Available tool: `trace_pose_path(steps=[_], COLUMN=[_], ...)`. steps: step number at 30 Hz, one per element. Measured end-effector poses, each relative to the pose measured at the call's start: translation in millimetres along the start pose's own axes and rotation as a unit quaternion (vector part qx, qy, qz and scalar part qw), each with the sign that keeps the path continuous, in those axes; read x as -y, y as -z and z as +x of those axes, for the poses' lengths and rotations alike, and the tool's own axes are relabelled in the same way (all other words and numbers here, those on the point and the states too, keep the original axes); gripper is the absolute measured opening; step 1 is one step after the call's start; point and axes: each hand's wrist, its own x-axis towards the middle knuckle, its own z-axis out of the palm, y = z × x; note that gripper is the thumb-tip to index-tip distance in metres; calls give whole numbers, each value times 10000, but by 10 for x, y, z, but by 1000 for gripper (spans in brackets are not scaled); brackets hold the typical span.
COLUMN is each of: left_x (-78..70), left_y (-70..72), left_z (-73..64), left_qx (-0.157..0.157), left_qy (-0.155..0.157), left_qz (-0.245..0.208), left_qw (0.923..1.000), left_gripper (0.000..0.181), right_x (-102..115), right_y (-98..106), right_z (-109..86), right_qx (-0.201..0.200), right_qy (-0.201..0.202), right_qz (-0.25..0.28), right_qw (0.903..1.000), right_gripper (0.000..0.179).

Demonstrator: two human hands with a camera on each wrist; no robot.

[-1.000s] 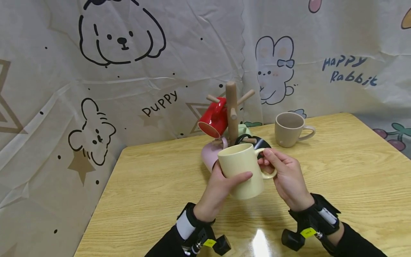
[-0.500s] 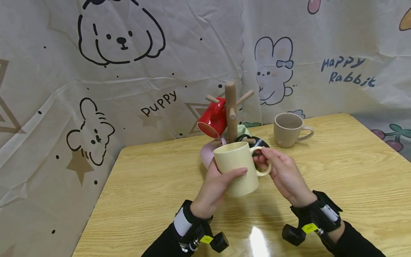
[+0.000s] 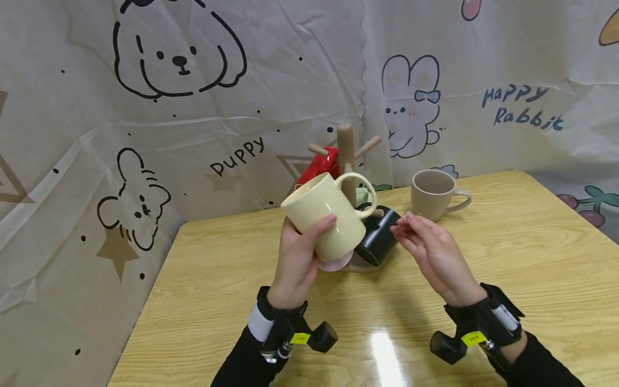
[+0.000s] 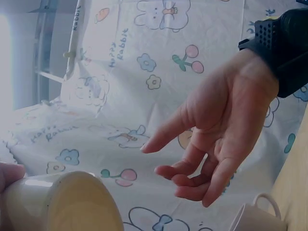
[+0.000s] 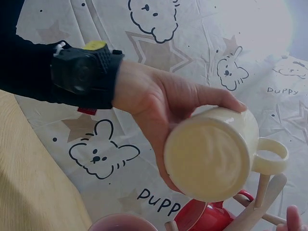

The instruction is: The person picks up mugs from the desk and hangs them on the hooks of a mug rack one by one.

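My left hand [image 3: 295, 263] grips a pale yellow mug [image 3: 329, 215] round its body, thumb across the near side. The mug leans with its mouth to the upper left and its handle to the upper right, in front of a wooden mug tree [image 3: 345, 142]. In the right wrist view the mug's base [image 5: 207, 159] faces the camera. My right hand [image 3: 437, 258] is off to the right, apart from the mug, its fingers loosely bent with nothing in them; the left wrist view shows the same hand [image 4: 221, 120] with thumb and fingers apart.
On the tree hang a red mug [image 3: 321, 165] at upper left and a black mug [image 3: 379, 236] at lower right. Pink [image 3: 337, 263] and green [image 3: 361, 194] mugs are mostly hidden. A taupe mug [image 3: 432, 196] stands upright at the table's back right.
My right hand has let go of the yellow mug's handle. The left hand has raised the mug, shifted it left and tilted it, uncovering more of the black mug.
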Motion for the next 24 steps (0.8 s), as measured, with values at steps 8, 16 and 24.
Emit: trace_pose_path(steps=[8, 16, 24], left_x=[33, 109, 176], left_y=[-38, -38, -60], left_z=[111, 165, 229], left_qx=[-353, -469, -487], left_qy=[-223, -229, -282], left_qz=[-326, -360, -421], left_qw=[9986, 9980, 9975], left_gripper=[60, 62, 63], right_x=[-13, -7, -6], right_y=[-3, 17, 42], right_z=[10, 32, 44], right_qx=[-22, 7, 21], right_qy=[-193, -212, -148], right_qz=[-166, -160, -45], right_qw=[9997, 9996, 9999], right_gripper=[16, 17, 16])
